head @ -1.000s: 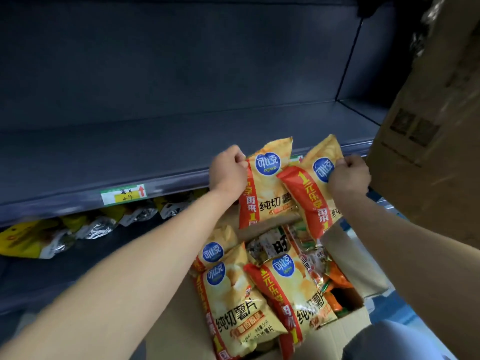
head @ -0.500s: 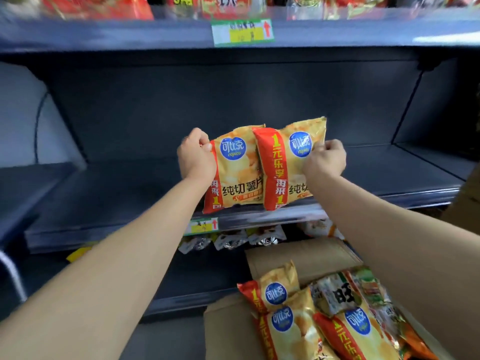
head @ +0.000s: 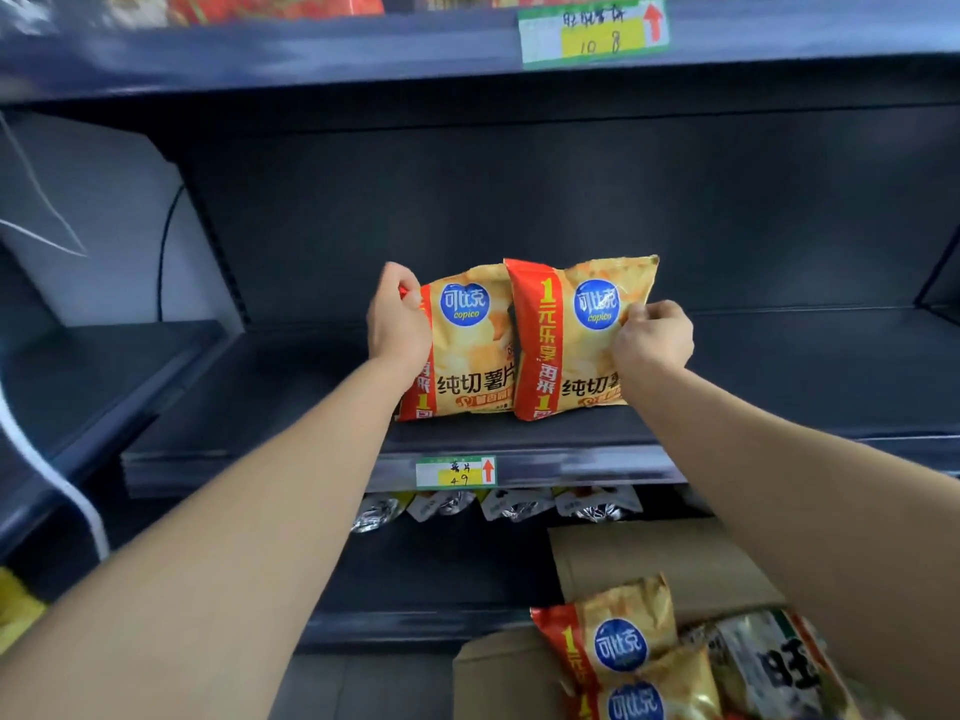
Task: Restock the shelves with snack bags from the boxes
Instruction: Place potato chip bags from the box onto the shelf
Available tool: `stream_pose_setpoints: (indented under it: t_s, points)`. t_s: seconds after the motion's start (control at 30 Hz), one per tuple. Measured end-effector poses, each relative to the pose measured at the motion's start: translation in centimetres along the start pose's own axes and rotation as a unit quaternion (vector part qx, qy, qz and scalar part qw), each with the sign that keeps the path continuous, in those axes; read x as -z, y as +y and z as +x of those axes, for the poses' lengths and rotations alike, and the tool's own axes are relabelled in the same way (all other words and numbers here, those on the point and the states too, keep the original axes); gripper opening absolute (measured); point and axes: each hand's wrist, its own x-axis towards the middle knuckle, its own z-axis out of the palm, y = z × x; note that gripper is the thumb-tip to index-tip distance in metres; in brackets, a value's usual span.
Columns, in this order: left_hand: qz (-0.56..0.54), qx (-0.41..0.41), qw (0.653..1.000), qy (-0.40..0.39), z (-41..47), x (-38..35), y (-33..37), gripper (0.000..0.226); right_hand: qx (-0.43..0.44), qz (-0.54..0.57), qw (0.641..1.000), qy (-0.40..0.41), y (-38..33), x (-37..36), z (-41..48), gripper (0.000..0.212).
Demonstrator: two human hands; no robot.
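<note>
Left grip: my left hand curls round the 9 o'clock edge of the left chip bag and holds it upright.
Right grip: my right hand pinches the 3 o'clock edge of the right chip bag, fingers narrow on the foil.
Where the bags are: both stand at the front of the middle shelf, just at 12 o'clock of the price tag. The right one overlaps the left one's edge.
Done: I judge these two are as good as placed, since their bottoms look to rest on the deck, though I have not let go.
Left: most of the job. The shelf is bare at 9 and 3 o'clock of the pair, and the cardboard box at 5 o'clock of the view holds more stock.
Count, bags in hand: two, one per hand.
Count, box: two more bags of the same brand show plainly, plus at least one white-and-green pack. What lies deeper or past the frame edge I cannot tell.
Count, lower shelf: about four silver foil packs peek out at 6 o'clock of the tag.
Count, tags: two, with the second tag on the shelf edge at 12 o'clock.
</note>
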Motion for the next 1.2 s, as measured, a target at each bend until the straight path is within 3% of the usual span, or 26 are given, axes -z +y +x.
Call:
stream_pose_setpoints:
  t_s: [0.07,0.1,0.2,0.27,0.33,0.43,0.57,0.67,0.8,0.9,1.2]
  points:
    - [-0.050,0.002,0.999,-0.019,-0.6,-0.6,0.3,0.009,-0.006,0.004,1.000,-0.009,0.3,0.4,0.7,0.017]
    - [-0.080,0.008,0.996,-0.029,-0.9,-0.9,0.5,0.021,-0.008,0.005,1.000,-0.015,0.4,0.5,1.1,0.017]
    - [-0.125,0.079,0.987,-0.061,-1.9,-1.8,0.6,0.096,-0.007,-0.002,0.999,-0.040,0.4,1.0,2.3,0.018]
    - [-0.107,0.128,0.983,-0.081,-1.8,-2.3,-0.4,0.113,-0.009,-0.004,0.999,-0.052,0.4,1.2,3.2,0.019]
    - [-0.067,0.155,0.979,-0.115,-1.5,-2.6,-1.2,0.104,-0.011,-0.008,0.998,-0.061,0.2,1.2,4.1,0.021]
    - [-0.036,0.162,0.977,-0.132,0.0,-3.4,-2.0,0.070,-0.002,-0.030,0.997,-0.064,-0.1,-0.1,5.6,0.022]
    - [-0.023,0.124,0.988,-0.093,2.9,-4.7,-3.4,0.029,0.016,-0.044,0.998,-0.051,0.0,-3.1,6.8,0.025]
    - [-0.016,0.098,0.995,-0.032,5.1,-4.7,-4.5,0.012,0.031,-0.047,0.998,-0.037,0.0,-5.1,7.3,0.025]
    - [-0.034,0.072,0.996,0.044,8.7,-3.8,-5.7,0.002,0.062,-0.053,0.997,-0.016,-0.5,-8.0,7.3,0.023]
    - [-0.089,0.091,0.989,0.079,10.8,-3.2,-6.3,0.020,0.072,-0.059,0.996,-0.007,-0.9,-10.1,7.2,0.020]
    - [-0.158,0.137,0.975,0.070,14.0,-2.6,-9.0,0.009,0.055,-0.063,0.996,-0.039,-0.8,-13.8,7.0,0.018]
